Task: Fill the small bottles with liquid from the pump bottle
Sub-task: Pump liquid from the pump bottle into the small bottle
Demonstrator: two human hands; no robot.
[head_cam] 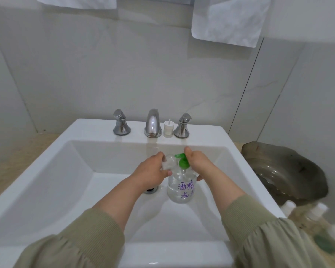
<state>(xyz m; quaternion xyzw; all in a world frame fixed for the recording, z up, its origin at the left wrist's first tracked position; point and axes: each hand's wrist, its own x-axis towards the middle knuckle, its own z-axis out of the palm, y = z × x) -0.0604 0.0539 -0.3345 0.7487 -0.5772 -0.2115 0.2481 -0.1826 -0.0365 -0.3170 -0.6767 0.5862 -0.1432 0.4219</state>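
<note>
**A:** Which step is this?

**B:** The filling itself, I'd judge. The left hand [153, 171] pinches a small bottle [168, 163], clear and held over the sink [66, 180], its mouth up against the nozzle of the green pump head [183, 161].

**A:** And the other hand?

**B:** The right hand [198, 165] is wrapped over the top of the pump bottle [181, 188]. The thumb sticks up on the far side and the fingers curl round the right shoulder. The bottle stands in the basin just right of the drain [150, 189], about half full of clear liquid, with purple writing on its front.

**A:** Is anything in the small one yet?

**B:** I can't tell. It is clear on clear and partly behind the fingers.

**A:** What does the next move call for?

**B:** Probably a straight press down on the pump head, with the small bottle's mouth kept under the nozzle so nothing runs into the basin. The left hand has to hold steady against that push.

**A:** Are there other bottles?

**B:** A capped bottle [168, 129] stands on the far ledge, between the faucet [152, 122] and the right tap handle. More white-capped bottles [306, 211] sit at the near right on the counter, blurred, so the task looks far from finished.
</note>
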